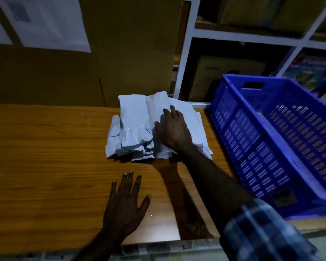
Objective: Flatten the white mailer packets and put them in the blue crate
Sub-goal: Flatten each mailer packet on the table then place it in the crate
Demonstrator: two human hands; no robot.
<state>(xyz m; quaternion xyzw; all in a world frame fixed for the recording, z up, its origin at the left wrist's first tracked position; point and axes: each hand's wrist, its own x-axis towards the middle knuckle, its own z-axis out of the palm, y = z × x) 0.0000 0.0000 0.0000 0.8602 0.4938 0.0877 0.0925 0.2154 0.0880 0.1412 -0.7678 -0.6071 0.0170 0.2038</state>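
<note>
A pile of several white mailer packets [134, 127] lies crumpled and overlapping on the wooden table [45, 157], near its far right part. My right hand [172, 130] rests flat on the right side of the pile, fingers spread and pointing away from me. My left hand [127, 200] lies nearer to me with straight spread fingers over the bare table, holding nothing. The blue crate [271, 138] stands at the right of the table, right beside the pile, tilted in view. Its visible inside looks empty.
A brown cardboard wall [120, 53] with white paper sheets [45, 21] rises behind the table. White shelving [186, 53] with boxes stands behind the crate. The table's front edge [158, 247] runs along the bottom.
</note>
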